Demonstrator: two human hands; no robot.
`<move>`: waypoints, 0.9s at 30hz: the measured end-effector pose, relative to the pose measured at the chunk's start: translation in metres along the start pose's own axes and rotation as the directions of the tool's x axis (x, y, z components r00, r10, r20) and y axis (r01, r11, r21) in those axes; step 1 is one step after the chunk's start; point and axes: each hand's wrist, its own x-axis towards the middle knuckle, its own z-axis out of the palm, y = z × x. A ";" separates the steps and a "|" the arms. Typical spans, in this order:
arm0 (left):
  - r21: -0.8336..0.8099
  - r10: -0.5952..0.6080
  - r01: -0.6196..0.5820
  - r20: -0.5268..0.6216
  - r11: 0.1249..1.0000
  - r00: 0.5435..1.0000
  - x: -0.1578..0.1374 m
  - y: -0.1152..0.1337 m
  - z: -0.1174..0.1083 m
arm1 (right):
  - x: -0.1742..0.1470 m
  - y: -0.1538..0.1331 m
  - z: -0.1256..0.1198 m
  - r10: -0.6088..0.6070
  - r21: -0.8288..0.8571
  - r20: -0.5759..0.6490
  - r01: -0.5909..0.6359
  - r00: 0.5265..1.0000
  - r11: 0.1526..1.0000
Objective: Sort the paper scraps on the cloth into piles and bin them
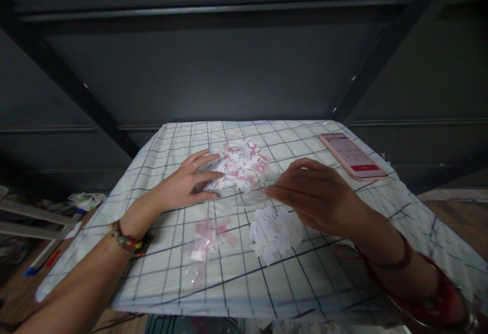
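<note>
Nearest the camera, on the grid-patterned cloth (160, 278) that covers the table, lie two small groups of paper scraps: a thin scatter of pink and white pieces (208, 237) to the left, with what looks like clear film over them, and just beside it to the right a compact heap of white pieces (275, 232). Above that white heap hovers the right hand (314, 196), knuckles up, fingers loosely curled and drawn together toward the left; whether anything is pinched in the fingertips cannot be told. A thin band sits on that wrist. Farther in and to the left, the left hand (186, 184) lies flat and spread on the cloth, a ring on one finger and a beaded bracelet (127, 241) at the wrist, its fingertips touching the near left edge of the third and largest pile, a mixed pink-and-white heap of scraps (242, 163). Three paper groups in all. Beyond, near the far right corner of the cloth, lies one phone (353, 156) with its screen lit, well apart from both hands.
</note>
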 end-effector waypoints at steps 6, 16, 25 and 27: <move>-0.003 0.056 -0.056 -0.025 0.998 0.998 0.001 0.003 0.000 | -0.001 0.001 -0.007 0.042 -0.003 -0.074 -0.042 0.996 0.999; -0.078 0.125 -0.123 0.025 0.989 0.992 0.002 0.001 0.005 | -0.020 0.038 -0.025 0.248 -0.195 0.170 -0.214 0.954 0.957; -0.053 0.124 -0.123 0.014 0.991 0.992 0.003 0.001 0.004 | -0.018 0.035 -0.025 0.231 -0.202 0.171 -0.195 0.958 0.960; -0.044 0.128 -0.128 0.010 0.991 0.992 0.002 0.000 0.004 | -0.019 0.035 -0.026 0.230 -0.196 0.172 -0.196 0.958 0.961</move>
